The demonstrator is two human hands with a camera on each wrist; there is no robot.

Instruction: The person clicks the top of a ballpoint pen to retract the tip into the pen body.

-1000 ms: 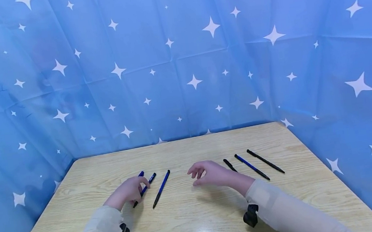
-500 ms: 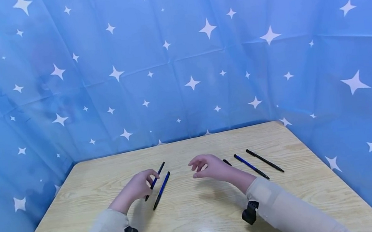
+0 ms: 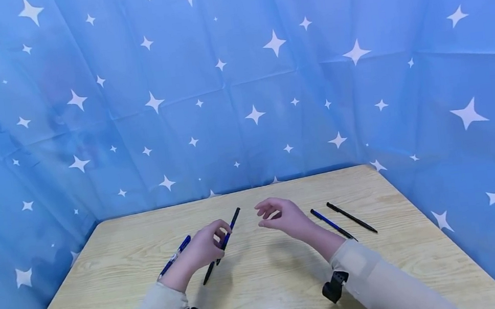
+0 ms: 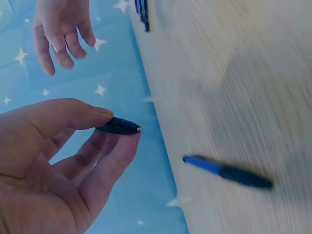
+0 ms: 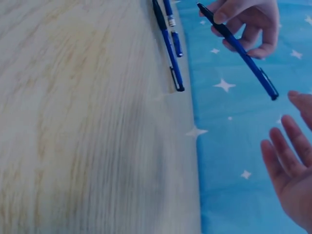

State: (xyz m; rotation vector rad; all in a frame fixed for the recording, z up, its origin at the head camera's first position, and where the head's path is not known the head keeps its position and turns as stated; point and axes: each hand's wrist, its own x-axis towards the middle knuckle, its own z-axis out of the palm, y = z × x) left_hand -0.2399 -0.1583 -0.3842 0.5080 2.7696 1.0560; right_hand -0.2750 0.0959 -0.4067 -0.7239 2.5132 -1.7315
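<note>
My left hand (image 3: 206,246) pinches a blue pen (image 3: 233,222) with a black grip between thumb and fingers, raised over the table. In the left wrist view, the pen's dark tip end (image 4: 119,126) sticks out past the fingertips. The right wrist view shows most of the held pen (image 5: 248,61), slanting down toward my right hand (image 5: 292,183). My right hand (image 3: 286,217) hovers to the right of it, fingers loosely bent, holding nothing. Under the left hand lies a second blue pen (image 3: 208,272), partly covered; a third (image 3: 174,257) lies to its left.
On the right side of the wooden table (image 3: 263,281) lie a blue pen (image 3: 333,225) and a black pen (image 3: 351,217). A blue curtain (image 3: 207,128) with white stars stands behind the table and along its sides.
My left hand has picked up the blue pen and carried it rightward over the neighbouring pen. My right hand has stayed nearly in place, now covering the short black pen beside it.
</note>
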